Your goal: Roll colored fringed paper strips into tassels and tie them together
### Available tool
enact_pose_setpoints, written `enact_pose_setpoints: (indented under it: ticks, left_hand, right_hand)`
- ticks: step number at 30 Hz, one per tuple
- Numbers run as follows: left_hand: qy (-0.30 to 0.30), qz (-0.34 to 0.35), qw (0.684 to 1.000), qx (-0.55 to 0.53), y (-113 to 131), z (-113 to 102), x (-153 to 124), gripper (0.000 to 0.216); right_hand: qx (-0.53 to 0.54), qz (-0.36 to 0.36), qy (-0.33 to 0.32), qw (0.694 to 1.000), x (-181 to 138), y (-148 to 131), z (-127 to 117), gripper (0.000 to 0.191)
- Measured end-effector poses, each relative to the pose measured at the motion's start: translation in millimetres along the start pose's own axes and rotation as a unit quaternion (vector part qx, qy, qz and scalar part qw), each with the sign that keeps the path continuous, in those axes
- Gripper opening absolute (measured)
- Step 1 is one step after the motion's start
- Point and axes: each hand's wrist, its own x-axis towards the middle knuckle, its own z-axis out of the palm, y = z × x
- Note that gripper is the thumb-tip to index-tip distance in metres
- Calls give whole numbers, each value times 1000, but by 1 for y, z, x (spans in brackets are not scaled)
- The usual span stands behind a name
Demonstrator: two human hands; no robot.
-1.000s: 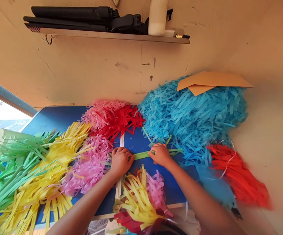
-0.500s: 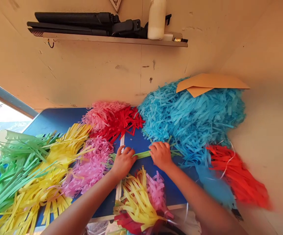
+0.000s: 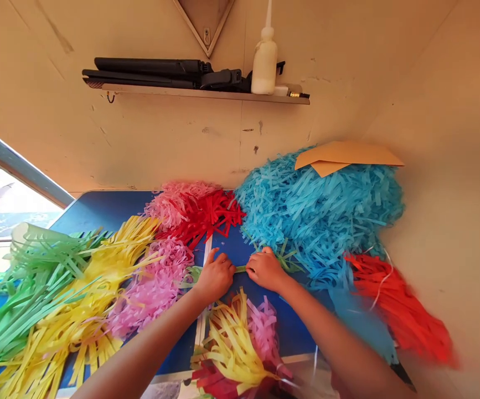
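Observation:
A light-green tissue paper tassel [image 3: 241, 269] stretches between my hands over the blue table [image 3: 218, 244], its middle gathered into a thin twist. Its fringed strips spread out past both hands. My left hand [image 3: 216, 277] is closed around the left part of the twist. On the other side, my right hand [image 3: 266, 269] grips it with the fingers curled in. Nearest below my hands lies a bundle of yellow [image 3: 233, 343] and lilac tassels [image 3: 264, 327]. A heap of purple-pink fringe [image 3: 152, 288] lies left of my left hand.
A big blue fringe pile [image 3: 323, 205] carries a folded orange paper [image 3: 347, 154]. Red fringe [image 3: 401, 305] lies at the right, pink and red tassels [image 3: 210, 216] at the back, yellow [image 3: 86, 282] and green tassels [image 3: 36, 277] at left. A wall shelf [image 3: 206, 92] holds a glue bottle [image 3: 264, 64].
My hands have come slightly closer together, and the green paper between them looks narrower and more twisted. The view has tilted up, showing more of the wall and shelf.

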Motion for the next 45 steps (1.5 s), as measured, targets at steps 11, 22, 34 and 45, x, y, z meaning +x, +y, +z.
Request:
enact_pose_setpoints:
  ticks: [11, 22, 34, 45]
  left_hand:
    - [7, -44, 997, -58, -1, 6, -30, 19]
    - [8, -137, 981, -137, -10, 9, -31, 21]
    - [-29, -159, 981, -103, -7, 7, -14, 24]
    - [-20, 15, 999, -28, 1, -3, -12, 27]
  right_hand:
    - [55, 12, 18, 998, -37, 10, 9, 16]
    - [178, 130, 36, 975, -46, 24, 6, 15]
    - [161, 234, -7, 959, -28, 25, 9, 15]
    - [54, 24, 5, 998, -28, 4, -7, 13]
